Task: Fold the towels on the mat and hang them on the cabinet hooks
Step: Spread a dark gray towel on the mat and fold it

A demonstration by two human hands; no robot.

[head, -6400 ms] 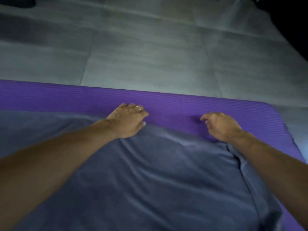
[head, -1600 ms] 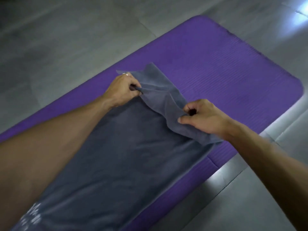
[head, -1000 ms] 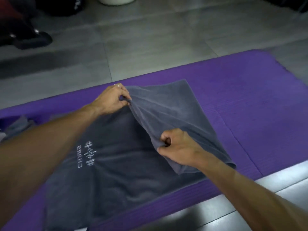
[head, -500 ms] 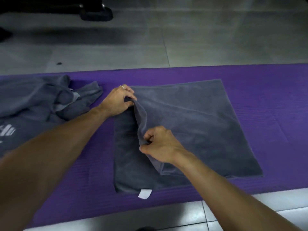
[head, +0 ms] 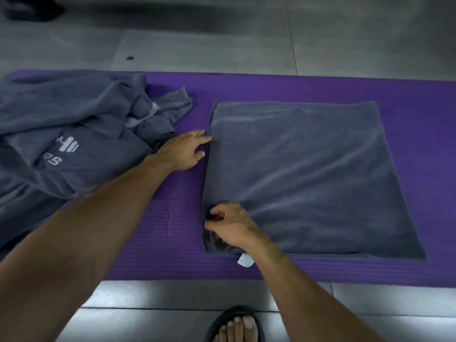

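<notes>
Folded grey terry towel (head: 308,178) on ribbed purple mat (head: 160,233), left hand (head: 183,151) grip released at its edge, right hand (head: 230,224) pinched its corner

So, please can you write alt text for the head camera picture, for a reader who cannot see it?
A person's two hands work on the left edge of a folded grey square towel on a purple ribbed mat: the left hand touches it with straight fingers, the right hand pinches its near corner. A crumpled grey printed towel lies to the left.

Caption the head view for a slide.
Left hand touches the folded grey towel edge while right hand pinches its near corner on the purple mat.
</notes>
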